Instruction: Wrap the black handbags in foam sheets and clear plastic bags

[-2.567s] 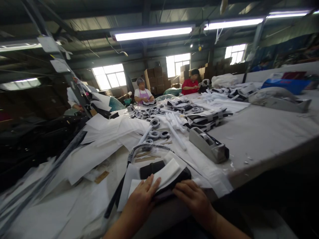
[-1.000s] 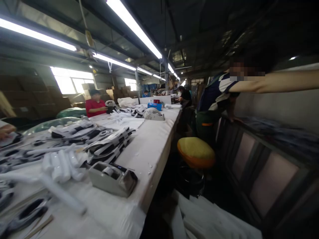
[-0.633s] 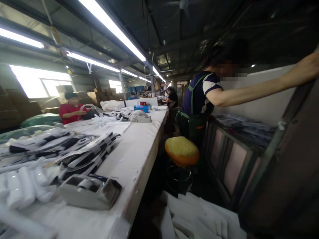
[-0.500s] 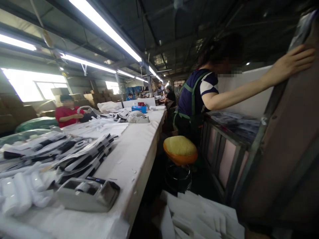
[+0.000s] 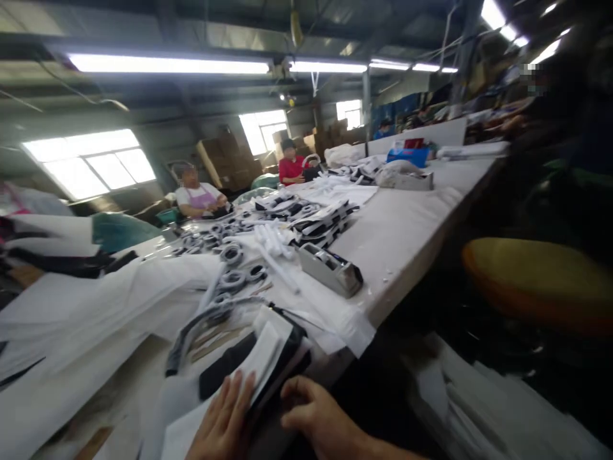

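Note:
My left hand lies flat, fingers stretched out, on a white sheet wrapped over a black folded item at the table's near edge. Just to its right, my right hand has its fingers curled against the same bundle's near side. A dark strap curves away from the bundle toward the table's middle.
A grey tape dispenser sits on the long white table, beside tape rolls, white tubes and stacks of black-and-white bundles. White sheets cover the left. An orange stool stands right. Two people sit opposite.
The view swung right toward the aisle, stool and a standing person, then back to the table. Both hands are in view again on the black-and-white bundle, much as 2.6 s ago.

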A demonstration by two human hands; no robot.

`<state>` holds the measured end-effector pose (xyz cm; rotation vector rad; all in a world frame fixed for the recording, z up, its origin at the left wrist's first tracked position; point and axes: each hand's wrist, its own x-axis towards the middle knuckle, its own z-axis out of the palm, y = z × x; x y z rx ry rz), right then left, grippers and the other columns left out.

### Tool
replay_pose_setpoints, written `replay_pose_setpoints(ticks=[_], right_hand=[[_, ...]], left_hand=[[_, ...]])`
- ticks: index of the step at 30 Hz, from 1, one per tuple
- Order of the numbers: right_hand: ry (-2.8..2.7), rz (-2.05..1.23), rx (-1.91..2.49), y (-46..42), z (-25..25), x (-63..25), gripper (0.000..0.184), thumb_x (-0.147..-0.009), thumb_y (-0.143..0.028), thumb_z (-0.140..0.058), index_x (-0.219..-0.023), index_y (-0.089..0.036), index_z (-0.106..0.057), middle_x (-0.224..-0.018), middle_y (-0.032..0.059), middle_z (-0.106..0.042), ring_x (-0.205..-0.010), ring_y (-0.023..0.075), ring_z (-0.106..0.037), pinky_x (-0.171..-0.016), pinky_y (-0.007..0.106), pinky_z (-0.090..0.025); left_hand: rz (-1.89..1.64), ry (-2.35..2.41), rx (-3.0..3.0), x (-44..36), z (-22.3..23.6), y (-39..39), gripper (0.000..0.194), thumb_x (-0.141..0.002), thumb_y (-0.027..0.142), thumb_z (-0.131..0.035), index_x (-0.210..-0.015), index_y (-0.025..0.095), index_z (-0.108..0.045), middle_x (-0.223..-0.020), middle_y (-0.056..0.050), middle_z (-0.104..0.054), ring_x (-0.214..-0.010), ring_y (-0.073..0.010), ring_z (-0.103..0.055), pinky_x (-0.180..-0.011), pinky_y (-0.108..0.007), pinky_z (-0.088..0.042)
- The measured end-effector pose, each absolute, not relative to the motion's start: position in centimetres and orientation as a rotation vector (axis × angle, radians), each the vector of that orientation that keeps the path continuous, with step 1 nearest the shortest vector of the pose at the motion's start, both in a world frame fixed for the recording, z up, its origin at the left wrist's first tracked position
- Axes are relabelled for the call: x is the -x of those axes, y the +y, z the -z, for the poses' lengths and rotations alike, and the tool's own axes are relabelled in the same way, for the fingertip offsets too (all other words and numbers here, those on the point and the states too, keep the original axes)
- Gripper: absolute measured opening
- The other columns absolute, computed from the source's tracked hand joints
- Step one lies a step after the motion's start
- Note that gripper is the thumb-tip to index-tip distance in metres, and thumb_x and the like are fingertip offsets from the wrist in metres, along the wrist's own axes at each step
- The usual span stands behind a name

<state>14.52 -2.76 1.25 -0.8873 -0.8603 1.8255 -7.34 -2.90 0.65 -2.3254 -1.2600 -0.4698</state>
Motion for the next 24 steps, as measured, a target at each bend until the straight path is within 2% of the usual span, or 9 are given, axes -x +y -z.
replay_pose_setpoints(ticks=[2,7,9,11,12,13,17,21,24], right_hand=[[-0.782,-1.793,0.866,-3.2,-2.2,-14.3,0.027,-0.052,-0.015,-0.062,-0.079,-0.020,-0.057,-0.072,-0.0038,-0.056,-0.076,0.0151,-0.054,-0.073,0.026,-0.040],[-0.795,-1.777,0.847,-3.5,-4.1,-14.3,0.036,-0.052,-0.015,-0.060,-0.088,-0.018,-0.065,-0.084,0.0001,-0.062,-0.086,0.0182,-0.054,-0.079,0.028,-0.038],[-0.788,-1.789,0.836,-3.4,-4.2,-14.2,0.037,-0.054,-0.014,-0.058,-0.090,-0.017,-0.065,-0.086,0.0008,-0.063,-0.086,0.0182,-0.054,-0.079,0.029,-0.038],[-0.775,-1.813,0.809,-3.3,-4.1,-14.1,0.034,-0.056,-0.013,-0.058,-0.089,-0.017,-0.064,-0.083,0.0006,-0.063,-0.084,0.0172,-0.054,-0.077,0.028,-0.039],[-0.766,-1.823,0.791,-3.3,-4.1,-14.0,0.032,-0.056,-0.013,-0.058,-0.088,-0.017,-0.063,-0.081,0.0001,-0.063,-0.082,0.0164,-0.053,-0.076,0.027,-0.039],[-0.760,-1.828,0.771,-3.3,-4.1,-13.9,0.030,-0.057,-0.013,-0.059,-0.087,-0.017,-0.062,-0.080,-0.0005,-0.062,-0.080,0.0155,-0.053,-0.075,0.027,-0.039],[-0.771,-1.818,0.759,-3.1,-4.3,-14.0,0.024,-0.060,-0.017,-0.065,-0.084,-0.018,-0.061,-0.077,-0.0019,-0.061,-0.078,0.0151,-0.053,-0.074,0.025,-0.039],[-1.105,-1.738,0.849,-2.5,-3.8,-16.0,0.023,-0.067,-0.023,-0.069,-0.089,-0.018,-0.066,-0.089,0.0023,-0.068,-0.088,0.0199,-0.060,-0.080,0.028,-0.043],[-1.458,-1.562,0.938,-1.4,-3.1,-19.1,0.025,-0.081,-0.038,-0.065,-0.094,-0.017,-0.067,-0.087,0.0046,-0.072,-0.084,0.0225,-0.065,-0.077,0.031,-0.048]], left_hand=[[0.455,-1.328,2.309,7.5,-0.8,-3.3,0.072,-0.097,0.023,-0.044,-0.157,0.027,-0.005,-0.140,-0.012,-0.057,-0.128,-0.0285,-0.054,-0.095,-0.041,-0.057],[0.556,-1.438,2.257,7.2,-1.7,-4.2,0.068,-0.098,0.020,-0.041,-0.157,0.029,-0.008,-0.146,-0.010,-0.051,-0.135,-0.0254,-0.048,-0.104,-0.041,-0.050],[0.552,-1.396,2.224,7.2,-1.6,-4.4,0.072,-0.096,0.035,-0.049,-0.157,0.022,-0.012,-0.145,-0.013,-0.052,-0.132,-0.0288,-0.051,-0.100,-0.041,-0.053],[0.550,-1.358,2.178,7.1,-1.2,-4.4,0.086,-0.090,0.053,-0.056,-0.156,0.015,-0.016,-0.144,-0.018,-0.052,-0.128,-0.0328,-0.054,-0.096,-0.043,-0.054],[0.559,-1.353,2.144,7.0,-0.9,-4.3,0.090,-0.088,0.057,-0.057,-0.156,0.014,-0.017,-0.143,-0.019,-0.053,-0.127,-0.0337,-0.055,-0.095,-0.043,-0.054],[0.572,-1.358,2.106,6.9,-0.6,-4.3,0.089,-0.088,0.056,-0.057,-0.156,0.014,-0.018,-0.142,-0.019,-0.054,-0.126,-0.0335,-0.056,-0.095,-0.043,-0.054],[0.626,-1.418,2.006,6.4,0.0,-4.0,0.068,-0.096,0.027,-0.047,-0.156,0.018,-0.015,-0.142,-0.015,-0.055,-0.127,-0.0284,-0.056,-0.099,-0.040,-0.050],[0.621,-1.438,1.994,5.8,0.2,-4.2,0.066,-0.096,0.015,-0.039,-0.156,0.021,-0.015,-0.144,-0.012,-0.054,-0.129,-0.0250,-0.054,-0.102,-0.037,-0.048],[0.594,-1.437,1.966,5.5,0.5,-4.2,0.069,-0.093,0.006,-0.035,-0.156,0.024,-0.016,-0.144,-0.008,-0.055,-0.130,-0.0224,-0.053,-0.103,-0.035,-0.047]])
